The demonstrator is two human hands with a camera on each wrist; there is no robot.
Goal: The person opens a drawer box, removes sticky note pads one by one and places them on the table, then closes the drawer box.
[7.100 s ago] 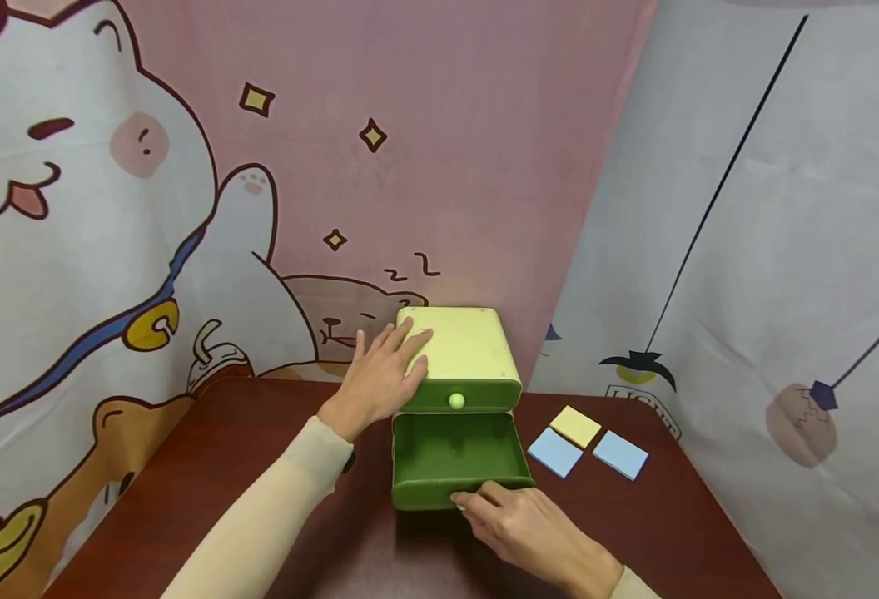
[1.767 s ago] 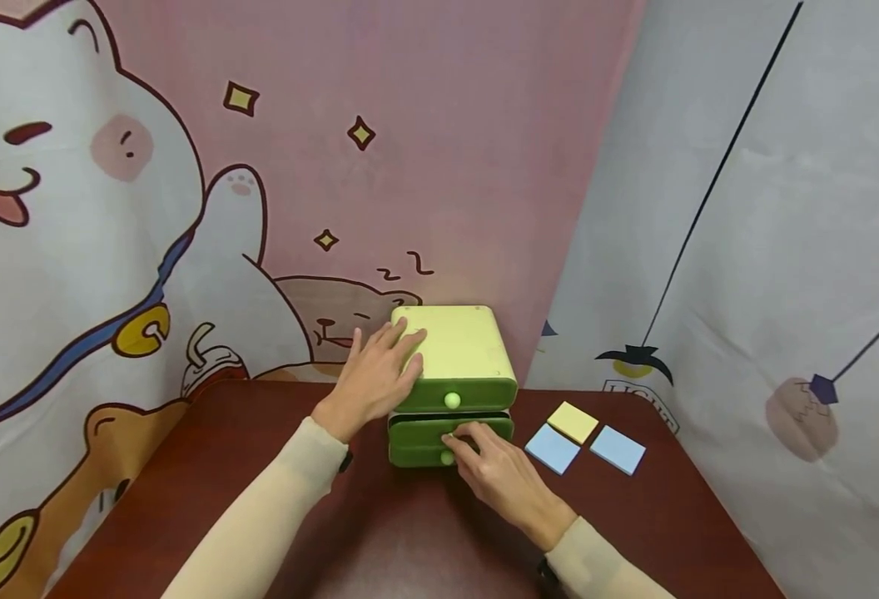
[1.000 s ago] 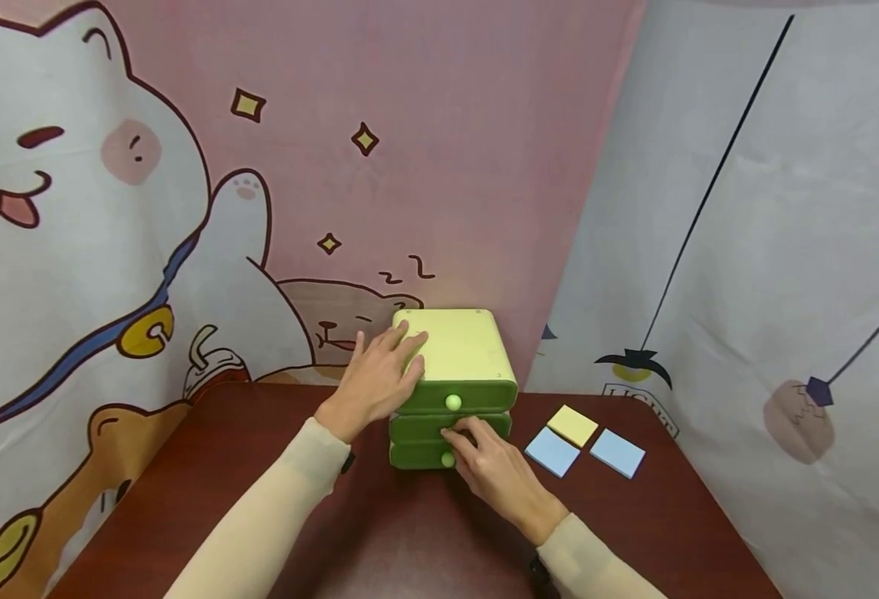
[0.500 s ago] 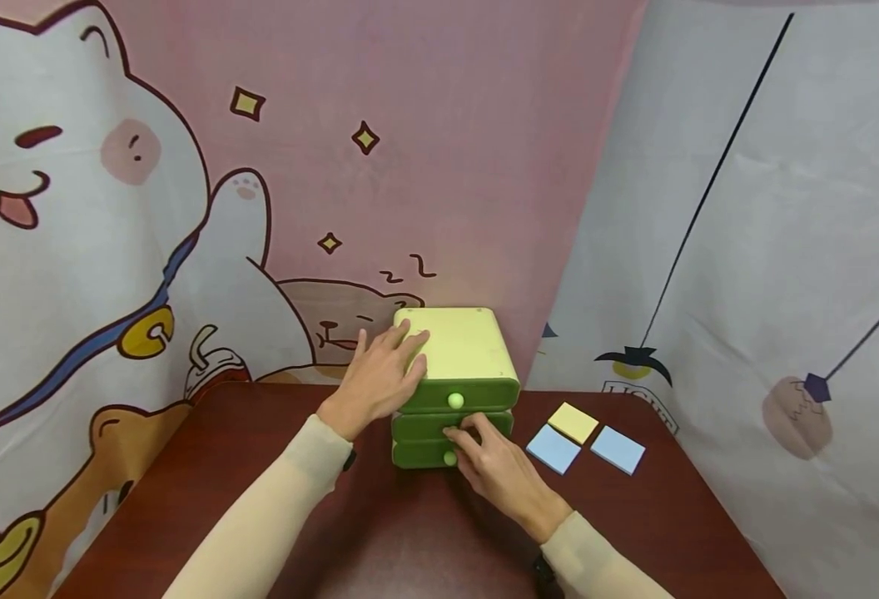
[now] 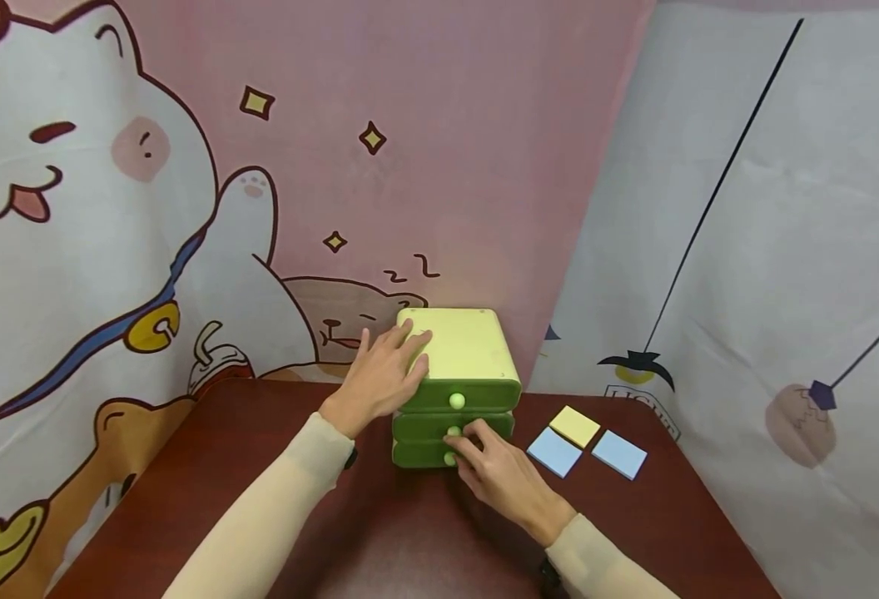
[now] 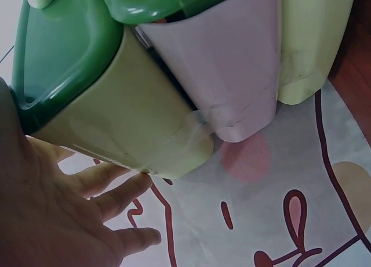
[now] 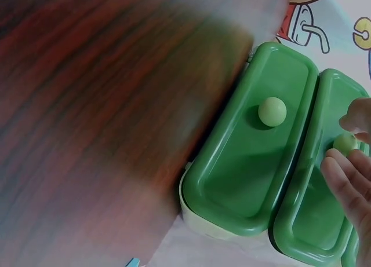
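A small three-tier drawer box (image 5: 462, 341) with a pale yellow top and green drawer fronts stands on the table. My left hand (image 5: 379, 378) rests on its top left edge, fingers spread; in the left wrist view the fingers reach along the box's side. The middle drawer (image 5: 417, 428) is pushed in, in line with the bottom drawer (image 5: 417, 455). My right hand (image 5: 503, 474) is at the middle drawer's round knob (image 7: 346, 142). In the right wrist view, thumb and straight fingers stand on either side of the knob, with the knob showing between them.
Right of the box lie a yellow sticky note pad (image 5: 575, 427) and two blue ones, the nearer-left pad (image 5: 554, 452) and the right pad (image 5: 619, 454). A printed cartoon curtain (image 5: 469, 166) rises behind the dark red table (image 5: 275, 491).
The middle drawer, pulled far out at first, has been pushed in by my right hand. Its knob now shows between the loosened fingertips. My left hand has stayed on the box.
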